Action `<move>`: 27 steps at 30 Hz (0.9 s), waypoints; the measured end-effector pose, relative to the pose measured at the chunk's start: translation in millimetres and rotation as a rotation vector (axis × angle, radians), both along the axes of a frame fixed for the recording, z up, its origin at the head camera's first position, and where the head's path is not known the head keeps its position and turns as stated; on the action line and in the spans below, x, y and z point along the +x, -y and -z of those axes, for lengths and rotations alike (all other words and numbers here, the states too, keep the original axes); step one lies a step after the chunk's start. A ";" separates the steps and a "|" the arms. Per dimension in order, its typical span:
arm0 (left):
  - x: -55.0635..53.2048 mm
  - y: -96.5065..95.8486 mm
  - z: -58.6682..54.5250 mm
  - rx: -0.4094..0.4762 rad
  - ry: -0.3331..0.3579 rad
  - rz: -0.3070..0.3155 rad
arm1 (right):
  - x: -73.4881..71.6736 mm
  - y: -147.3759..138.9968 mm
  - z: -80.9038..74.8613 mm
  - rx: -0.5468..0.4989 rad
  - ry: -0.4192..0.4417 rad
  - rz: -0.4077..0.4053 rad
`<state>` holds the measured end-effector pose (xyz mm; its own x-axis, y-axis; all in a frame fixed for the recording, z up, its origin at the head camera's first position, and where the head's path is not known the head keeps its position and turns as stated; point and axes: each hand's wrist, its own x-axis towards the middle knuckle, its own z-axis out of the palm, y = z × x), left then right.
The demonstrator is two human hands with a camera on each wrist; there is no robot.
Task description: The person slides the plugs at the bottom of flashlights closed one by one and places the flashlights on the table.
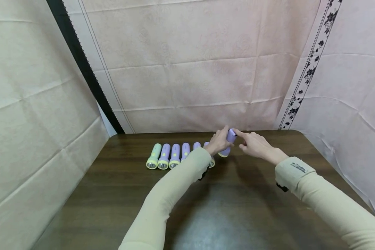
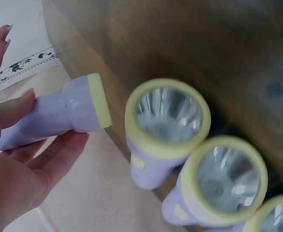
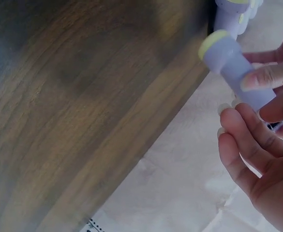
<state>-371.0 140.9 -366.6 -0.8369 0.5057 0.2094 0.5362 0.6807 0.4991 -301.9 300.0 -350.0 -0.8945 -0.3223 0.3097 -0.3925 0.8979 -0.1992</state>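
Note:
In the head view, my left hand (image 1: 219, 141) grips a purple flashlight (image 1: 227, 147) by its body, raised and tilted, with the pale yellow head end lower. Thumb and fingers wrap the purple barrel (image 2: 49, 113) in the left wrist view. My right hand (image 1: 255, 144) is at the tail end, one extended fingertip right at it. In the right wrist view, a dark spot (image 3: 275, 125) shows at that tail, beside the right fingers, whose other tips are loosely bent and hold nothing.
Left of the hands, a green flashlight (image 1: 153, 156) and several purple flashlights (image 1: 164, 156) lie in a row on the brown wooden table (image 1: 112, 194), lenses toward me. My left arm partly covers the row. Pale cloth (image 1: 190, 83) hangs behind the table's far edge.

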 end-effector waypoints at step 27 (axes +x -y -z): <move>-9.3 -13.2 28.0 -0.463 -0.196 -0.254 | -1.6 2.8 3.0 0.029 -0.015 0.025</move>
<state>-380.4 154.1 -394.7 -0.9122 0.3692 0.1779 0.3793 0.9249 0.0253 -303.5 297.2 -352.9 -0.8978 -0.3088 0.3139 -0.3724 0.9129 -0.1670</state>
